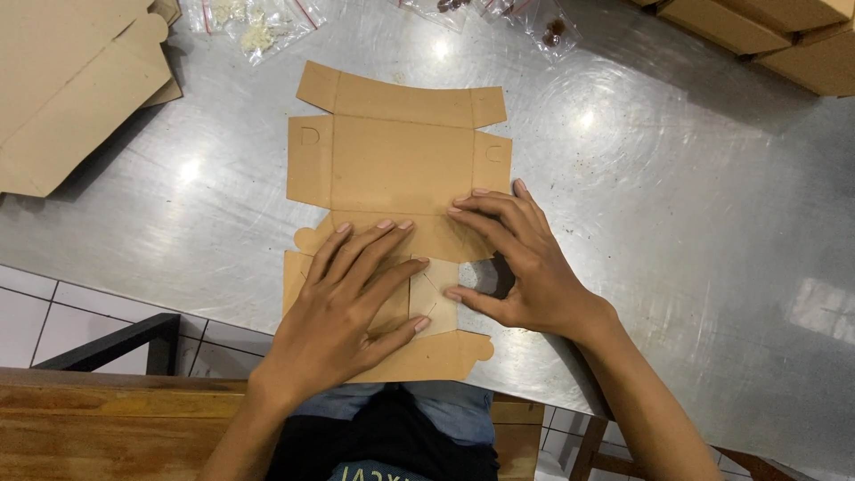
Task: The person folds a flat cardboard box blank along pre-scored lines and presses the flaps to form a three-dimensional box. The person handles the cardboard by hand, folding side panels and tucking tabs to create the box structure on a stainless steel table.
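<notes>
Head camera, looking straight down, shows a flat, unfolded cardboard box blank (pixel 401 169) lying on a scratched stainless-steel table (pixel 677 223), its near end reaching the table's front edge just above the person's lap. The blank is plain tan cardboard, die-cut: a broad rectangular middle panel, a long narrow flap with angled corners along the far edge, and short side tabs at left and right, each with a small curved slot cut into it. Crease lines run across it and down its sides. Nearer the person, a rounded locking tab pokes out at the left edge and another at the lower right. The near part looks partly folded over, with a paler patch showing between the two hands.

Left hand (pixel 352 298) lies flat and spread on the near portion of the blank, fingers splayed and pressing down, thumb stretched toward the pale patch. Right hand (pixel 517 267) presses its fingertips along the cross crease, fingers fanned, thumb tucked low toward the pale patch; it grips nothing, only bears on the cardboard.

Off to the far left sits a stack of more flat cardboard blanks (pixel 71 89). Small clear zip bags (pixel 258 22) lie along the far edge, and folded brown boxes (pixel 775 36) stand at the upper right.
</notes>
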